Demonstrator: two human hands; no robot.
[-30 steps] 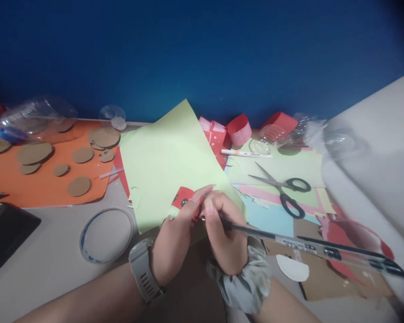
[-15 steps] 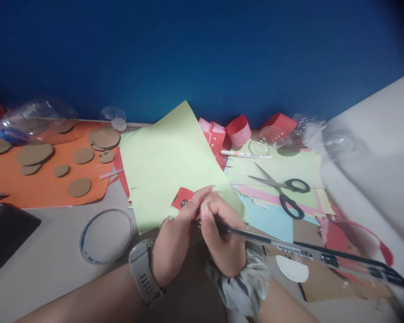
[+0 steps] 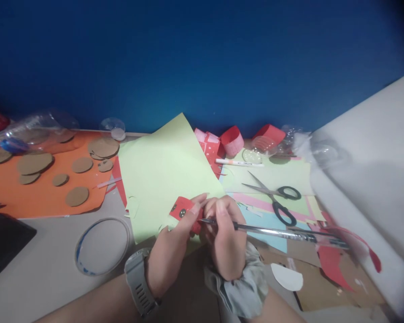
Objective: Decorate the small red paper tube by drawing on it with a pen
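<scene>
My left hand [image 3: 170, 251] pinches a small piece of red paper [image 3: 182, 208] marked with dark spots, its thumb lying on top. Close beside it, my right hand [image 3: 227, 237] is closed around a ballpoint pen [image 3: 272, 232]. The pen's tip points left and reaches the red paper by my left thumb; whether it touches cannot be seen clearly. Under both hands lies a large pale green sheet [image 3: 161, 170]. My right fingers hide part of the red piece's right side.
Black-handled scissors [image 3: 276, 194] lie on coloured papers to the right, with a white marker [image 3: 239, 163] behind. On the left are cardboard discs [image 3: 77, 196] on orange paper [image 3: 54, 208], a clear ring [image 3: 103, 246] and a black phone [image 3: 6, 242]. A blue wall [image 3: 202, 58] closes the back.
The pen has swung to a flatter angle, and its tip now shows at the red paper. More of the red piece is visible. The whole view has shifted slightly.
</scene>
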